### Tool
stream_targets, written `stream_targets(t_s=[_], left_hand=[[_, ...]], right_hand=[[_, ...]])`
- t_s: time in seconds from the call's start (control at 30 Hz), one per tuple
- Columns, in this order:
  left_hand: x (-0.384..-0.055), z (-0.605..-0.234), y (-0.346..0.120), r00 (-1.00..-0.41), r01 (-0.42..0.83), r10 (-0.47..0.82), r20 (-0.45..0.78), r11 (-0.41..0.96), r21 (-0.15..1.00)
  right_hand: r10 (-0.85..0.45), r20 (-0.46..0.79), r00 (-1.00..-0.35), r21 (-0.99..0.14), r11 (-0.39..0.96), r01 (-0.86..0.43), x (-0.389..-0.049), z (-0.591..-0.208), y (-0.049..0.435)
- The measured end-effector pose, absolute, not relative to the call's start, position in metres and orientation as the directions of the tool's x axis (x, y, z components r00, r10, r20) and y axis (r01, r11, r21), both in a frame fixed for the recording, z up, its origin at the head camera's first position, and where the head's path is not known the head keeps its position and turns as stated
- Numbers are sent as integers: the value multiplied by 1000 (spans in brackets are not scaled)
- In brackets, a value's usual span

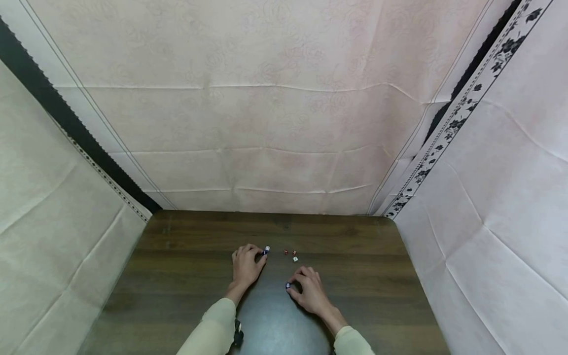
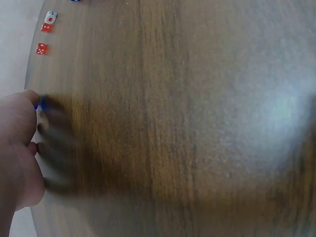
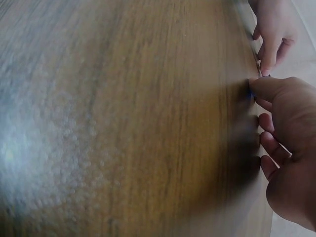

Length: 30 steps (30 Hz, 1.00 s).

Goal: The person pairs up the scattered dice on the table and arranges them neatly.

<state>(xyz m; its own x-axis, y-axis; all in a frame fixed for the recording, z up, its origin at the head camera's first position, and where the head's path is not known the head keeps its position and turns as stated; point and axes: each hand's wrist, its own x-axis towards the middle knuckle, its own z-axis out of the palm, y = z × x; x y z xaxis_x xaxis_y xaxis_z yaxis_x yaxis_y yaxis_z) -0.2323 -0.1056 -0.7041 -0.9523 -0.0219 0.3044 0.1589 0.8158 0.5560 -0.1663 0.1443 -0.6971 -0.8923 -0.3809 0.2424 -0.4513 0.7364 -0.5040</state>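
My left hand pinches a blue die between thumb and index finger. A white die is right at that blue die; whether it sits on it or just behind cannot be told. Lower and to the right, my right hand holds a second blue die at its thumb and fingertips. Between and beyond the hands lie two red dice and another white die. In the right wrist view, the right fingers mostly hide their die.
The dice are on a brown wood-grain table with rounded far corners. Pale patterned cloth hangs behind it, and more cloth stands at both sides. A bright light reflection shows on the tabletop in the wrist views.
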Motion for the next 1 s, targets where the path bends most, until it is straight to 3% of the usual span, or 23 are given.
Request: stream_targets(t_s=[0.37,1.0], left_hand=[[-227,-693,-108,-951,204,20,309,790,578],[-191,-669,-107,-910,397,243,336,746,535]], right_hand=[[-375,229,-898,-522,732,-439,-167,-696,145],[-376,262,-889,-518,722,-459,-167,-697,145]])
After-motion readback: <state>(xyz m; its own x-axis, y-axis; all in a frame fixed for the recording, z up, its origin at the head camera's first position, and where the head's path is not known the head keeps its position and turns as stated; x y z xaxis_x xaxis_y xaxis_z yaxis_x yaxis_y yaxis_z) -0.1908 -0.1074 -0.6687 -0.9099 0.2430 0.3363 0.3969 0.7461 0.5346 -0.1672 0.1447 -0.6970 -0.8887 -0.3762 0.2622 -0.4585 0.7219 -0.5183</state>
